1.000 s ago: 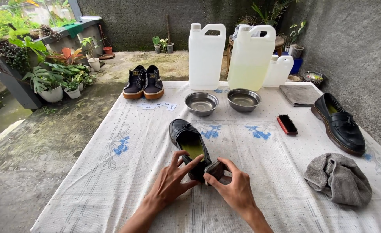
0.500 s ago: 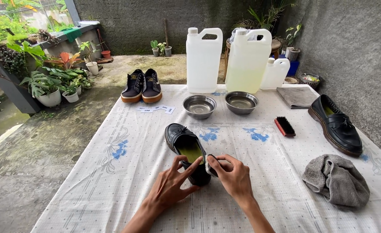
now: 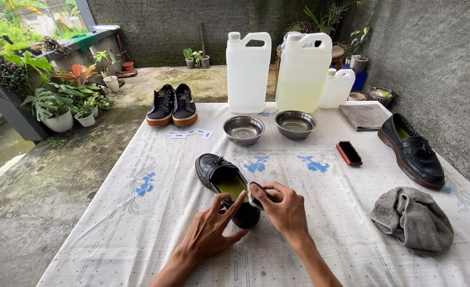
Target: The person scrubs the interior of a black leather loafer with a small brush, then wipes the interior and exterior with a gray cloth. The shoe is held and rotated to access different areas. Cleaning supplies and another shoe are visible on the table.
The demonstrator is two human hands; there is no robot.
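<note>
A black leather loafer [image 3: 213, 170] with a yellow-green insole lies on the white patterned tablecloth [image 3: 139, 212], heel toward me. My left hand [image 3: 213, 231] rests on the cloth with its fingers against the shoe's heel. My right hand [image 3: 283, 210] presses a small dark pad [image 3: 256, 192] with a pale edge against the right side of the heel. The matching black loafer [image 3: 413, 151] sits at the table's right edge.
Two steel bowls [image 3: 244, 129] [image 3: 295, 124], two big plastic jugs [image 3: 248, 72] [image 3: 304, 72], a small brush [image 3: 348, 153], a folded cloth [image 3: 365, 116] and a grey rag [image 3: 413, 218] are on the table. A pair of dark sneakers [image 3: 172, 104] sits at the far left edge.
The view has shifted slightly. My right hand has brought the pad up along the side of the shoe's heel; my left hand stays against the heel.
</note>
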